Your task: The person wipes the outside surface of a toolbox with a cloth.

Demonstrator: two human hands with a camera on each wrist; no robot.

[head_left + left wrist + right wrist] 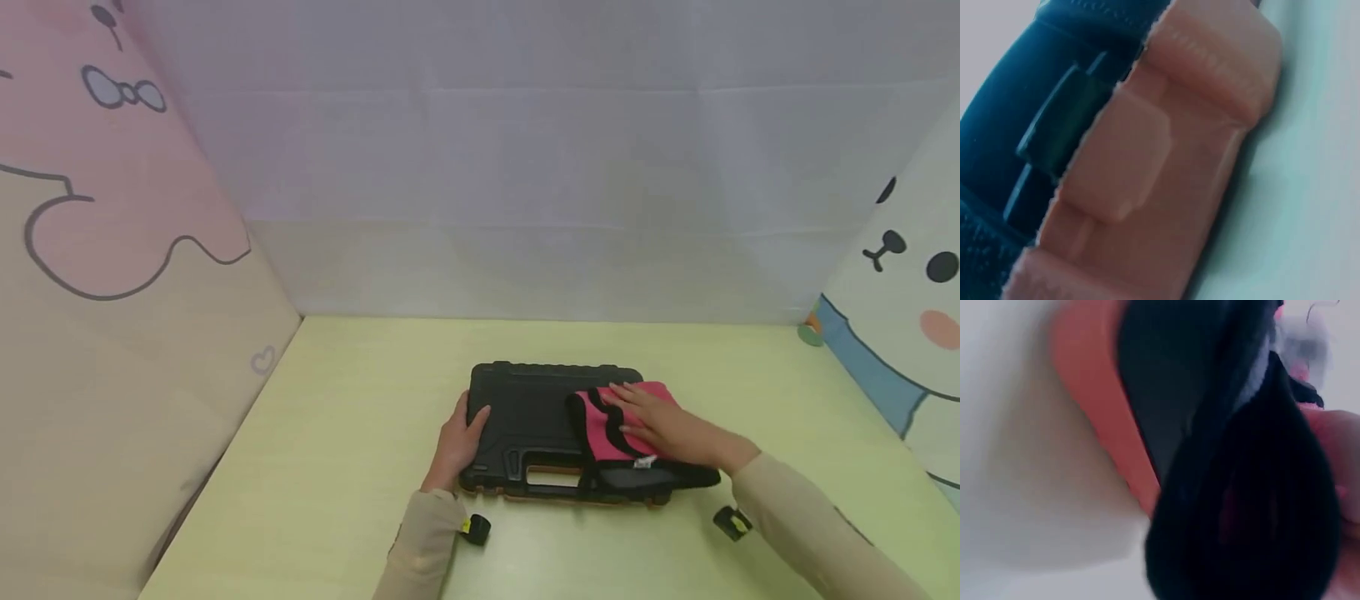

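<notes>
A black plastic carrying case (pixel 525 408) with an orange-brown lower half lies flat on the table, its handle towards me. My left hand (pixel 455 442) holds its left edge, thumb on top and fingers along the side. Over the case's right part lies a folded pink and black cloth (pixel 606 433), overhanging the near right corner. My right hand (pixel 663 425) rests on this cloth with fingers spread and fairly straight. The left wrist view shows the case's side with a latch (pixel 1116 156), but no hand. In the right wrist view, a dark fold of cloth (pixel 1244 506) hides much of the case.
The pale yellow table (pixel 360 433) runs back to a whitish wall sheet (pixel 525 167). Cartoon-printed panels stand at the left (pixel 135 350) and right (pixel 900 333). Small black devices hang at the left wrist (pixel 477 530) and right wrist (pixel 731 523).
</notes>
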